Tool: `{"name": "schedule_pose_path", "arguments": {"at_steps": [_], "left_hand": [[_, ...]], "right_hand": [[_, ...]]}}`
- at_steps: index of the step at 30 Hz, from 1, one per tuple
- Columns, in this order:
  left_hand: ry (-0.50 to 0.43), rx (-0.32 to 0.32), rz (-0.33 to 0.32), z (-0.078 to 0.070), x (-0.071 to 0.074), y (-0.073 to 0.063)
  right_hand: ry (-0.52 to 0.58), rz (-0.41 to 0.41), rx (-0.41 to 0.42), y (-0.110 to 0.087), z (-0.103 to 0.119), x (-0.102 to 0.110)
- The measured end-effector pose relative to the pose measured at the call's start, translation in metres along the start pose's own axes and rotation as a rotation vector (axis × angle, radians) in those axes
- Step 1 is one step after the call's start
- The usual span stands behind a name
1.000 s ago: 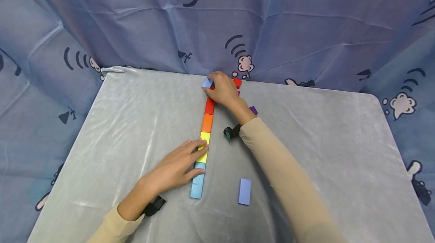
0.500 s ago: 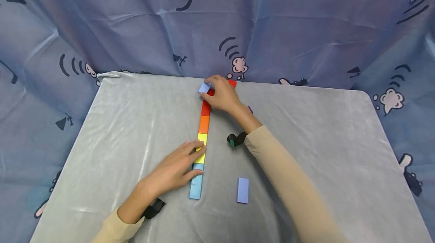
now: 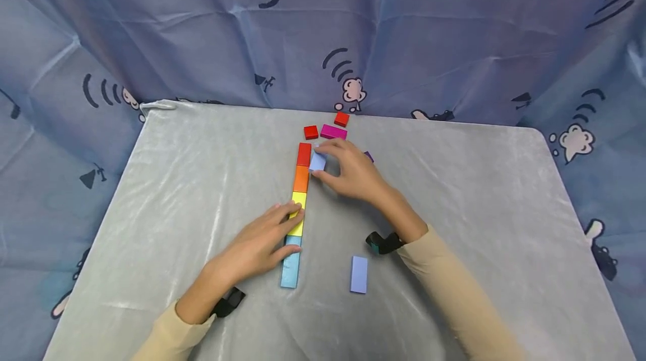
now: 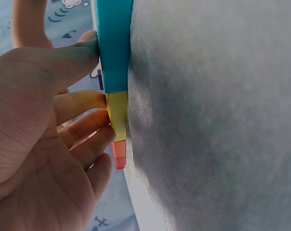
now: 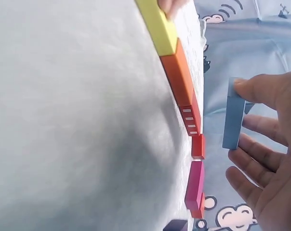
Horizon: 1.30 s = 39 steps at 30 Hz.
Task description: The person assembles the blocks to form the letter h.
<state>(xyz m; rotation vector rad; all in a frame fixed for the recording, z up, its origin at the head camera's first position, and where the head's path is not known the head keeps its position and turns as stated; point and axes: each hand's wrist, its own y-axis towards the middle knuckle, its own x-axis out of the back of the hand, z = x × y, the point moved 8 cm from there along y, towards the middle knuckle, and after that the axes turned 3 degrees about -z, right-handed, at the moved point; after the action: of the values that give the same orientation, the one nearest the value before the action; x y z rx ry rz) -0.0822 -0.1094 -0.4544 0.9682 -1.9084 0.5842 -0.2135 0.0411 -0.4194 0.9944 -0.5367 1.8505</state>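
A straight row of blocks runs up the middle of the table: light blue (image 3: 290, 270), yellow (image 3: 298, 228), orange (image 3: 300, 179) and red (image 3: 304, 154) at the far end. My left hand (image 3: 259, 240) rests along it, fingertips touching the yellow block and thumb against the light blue one. Its fingers are relaxed in the left wrist view. My right hand (image 3: 355, 173) pinches a periwinkle block (image 5: 233, 120) between thumb and fingers. The right wrist view shows that block held up off the table, just right of the row's red end.
Beyond the row lie a small red block (image 3: 310, 132), a magenta block (image 3: 333, 132) and another red block (image 3: 341, 119). A purple block (image 3: 369, 156) is partly hidden behind my right hand. Nearer, a second periwinkle block (image 3: 359, 274) lies flat. A patterned curtain (image 3: 434, 41) hangs behind the table.
My right hand has come nearer and to the right from the far end of the row, still pinching the periwinkle block. The small red and magenta blocks are now uncovered. My left hand stays put.
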Motion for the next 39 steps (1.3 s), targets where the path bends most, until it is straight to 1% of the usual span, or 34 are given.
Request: {"name": "schedule_pose_path", "arguments": {"at_steps": [3,7,11,17,20,26,34,39], "left_hand": [[0.012,-0.014,-0.013,-0.001,0.0,0.001],[0.011,-0.037,-0.021,-0.002,-0.001,0.005],[0.002,-0.028,-0.019,-0.001,-0.001,0.006],[0.005,-0.02,-0.016,-0.001,0.001,0.004],[0.006,-0.018,-0.015,0.0,0.002,0.002],[0.007,-0.025,-0.02,0.001,0.004,0.0],[0.001,-0.03,-0.018,-0.001,0.003,0.0],[0.004,-0.031,-0.02,-0.001,0.003,0.0]], "right_hand": [[-0.01,-0.021,0.013,-0.019,-0.001,0.003],[-0.015,-0.016,0.01,-0.044,-0.007,0.005],[0.001,0.0,0.013,-0.07,-0.013,0.003],[0.051,-0.02,0.042,-0.106,-0.021,0.0],[0.056,-0.021,0.056,-0.121,-0.024,-0.004],[0.037,-0.036,0.076,-0.138,-0.023,-0.003],[0.012,-0.023,0.058,-0.152,-0.025,-0.006],[0.018,-0.019,0.042,-0.158,-0.029,-0.005]]}}
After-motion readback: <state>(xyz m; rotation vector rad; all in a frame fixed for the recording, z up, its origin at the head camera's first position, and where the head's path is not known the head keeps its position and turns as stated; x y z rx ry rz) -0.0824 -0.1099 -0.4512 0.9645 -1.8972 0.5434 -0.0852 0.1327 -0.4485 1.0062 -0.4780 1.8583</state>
